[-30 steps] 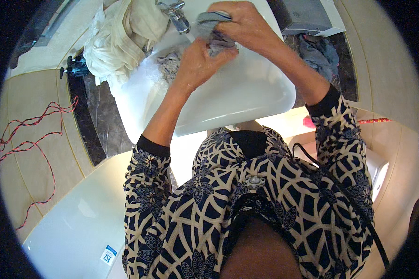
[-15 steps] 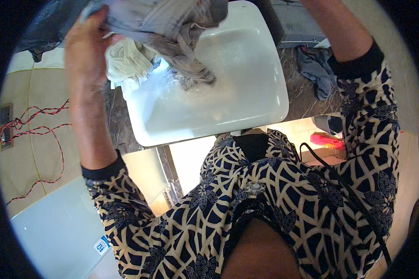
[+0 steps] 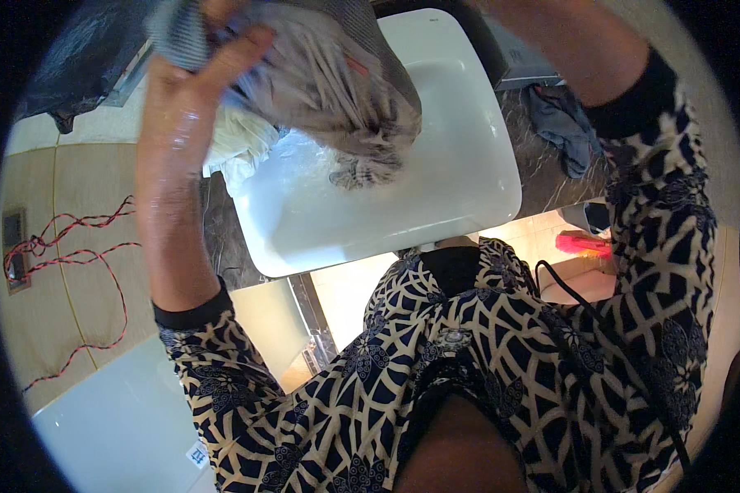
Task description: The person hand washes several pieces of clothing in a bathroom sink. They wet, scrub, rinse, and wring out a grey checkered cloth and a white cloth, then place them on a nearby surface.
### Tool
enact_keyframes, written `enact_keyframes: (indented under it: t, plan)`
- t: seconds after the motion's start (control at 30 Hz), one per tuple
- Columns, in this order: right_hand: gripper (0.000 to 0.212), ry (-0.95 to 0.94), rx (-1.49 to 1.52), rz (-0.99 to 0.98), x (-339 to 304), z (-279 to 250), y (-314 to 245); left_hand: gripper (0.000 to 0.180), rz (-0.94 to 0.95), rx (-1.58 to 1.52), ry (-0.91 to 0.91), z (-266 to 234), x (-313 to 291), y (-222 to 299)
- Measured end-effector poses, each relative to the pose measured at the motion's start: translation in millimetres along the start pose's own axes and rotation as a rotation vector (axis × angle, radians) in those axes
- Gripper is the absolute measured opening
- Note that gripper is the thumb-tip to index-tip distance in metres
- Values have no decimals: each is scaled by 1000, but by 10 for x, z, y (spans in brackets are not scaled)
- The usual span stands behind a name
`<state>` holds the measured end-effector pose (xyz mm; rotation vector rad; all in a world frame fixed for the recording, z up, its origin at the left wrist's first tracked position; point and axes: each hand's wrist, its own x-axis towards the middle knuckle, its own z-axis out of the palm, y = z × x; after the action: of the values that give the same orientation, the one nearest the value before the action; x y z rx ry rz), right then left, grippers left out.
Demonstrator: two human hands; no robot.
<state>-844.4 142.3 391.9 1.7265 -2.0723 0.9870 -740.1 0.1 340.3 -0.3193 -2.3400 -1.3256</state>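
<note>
Grey garment [image 3: 329, 99], wet-looking, hangs over the far left part of the white basin [image 3: 460, 164], its low end down in the bowl. Left hand [image 3: 185, 94] is up at the garment's far left end; its fingers look to be grasping the fabric, thumb laid across it, tips blurred. Right hand is past the far edge of view, only the forearm shows, so can't tell what its fingers do. Handling, my judgement: best done with 2 hands spread wide, a firm grip since wet skin may slip, cloth held over the bowl so drips miss the dark bench [image 3: 543, 193] and the cream cloth [image 3: 242, 144] at far left. Writing: 1 blue-and-white sticker [image 3: 197, 454] at near left, printed characters; 1 tiny dark mark on the basin's far rim, unreadable; 1 orange patch on the garment, no legible text.
</note>
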Motion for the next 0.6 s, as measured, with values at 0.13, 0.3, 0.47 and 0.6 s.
enact_keyframes:
  t: [0.13,0.3,0.47,0.6]
  plan:
    - [25,-95,255,225,-514,525,240,25,-360,-87,-132,74,-147,-102]
    - [38,-100,581,469,-1250,1098,339,18,-326,-155,-1,101,-110,24]
    - [44,-127,695,730,-1700,1499,309,25,-220,-327,248,-33,55,35]
    - [31,38,679,805,-1939,1666,386,20,-161,-370,225,-108,2,-33]
